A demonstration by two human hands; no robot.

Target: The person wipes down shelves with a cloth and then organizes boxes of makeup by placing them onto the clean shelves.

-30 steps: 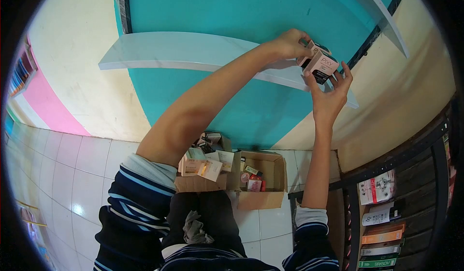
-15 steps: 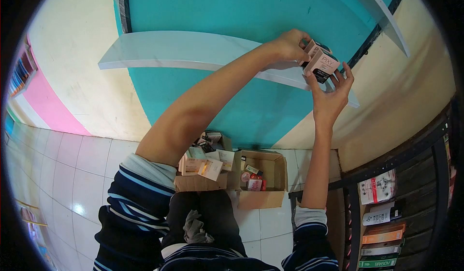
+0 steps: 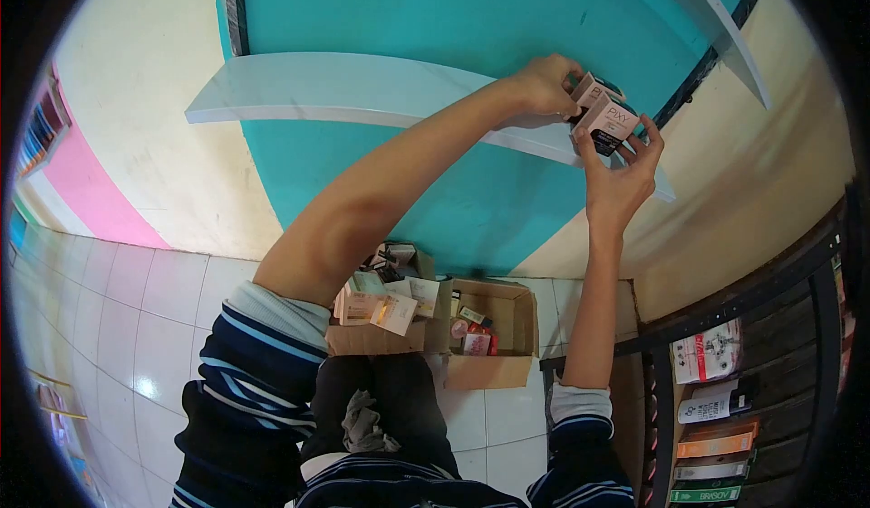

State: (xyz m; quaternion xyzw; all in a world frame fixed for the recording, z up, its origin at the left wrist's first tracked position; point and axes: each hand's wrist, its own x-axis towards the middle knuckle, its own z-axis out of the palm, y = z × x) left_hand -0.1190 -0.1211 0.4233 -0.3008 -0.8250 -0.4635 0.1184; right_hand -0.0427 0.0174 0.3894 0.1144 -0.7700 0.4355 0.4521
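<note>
Pink "PIXY" box now slightly higher on white shelf, left hand and right hand both clamped on it.

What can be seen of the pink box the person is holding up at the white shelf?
The pink box looks like thin printed cardboard, pale pink with a black lower end and white lettering on its face. It is closed and tilted, held over the front edge of the white shelf. The right hand grips it from below with its fingertips; the left hand touches a second similar box pressed against it from behind. Whether it rests on the shelf cannot be told.
</note>
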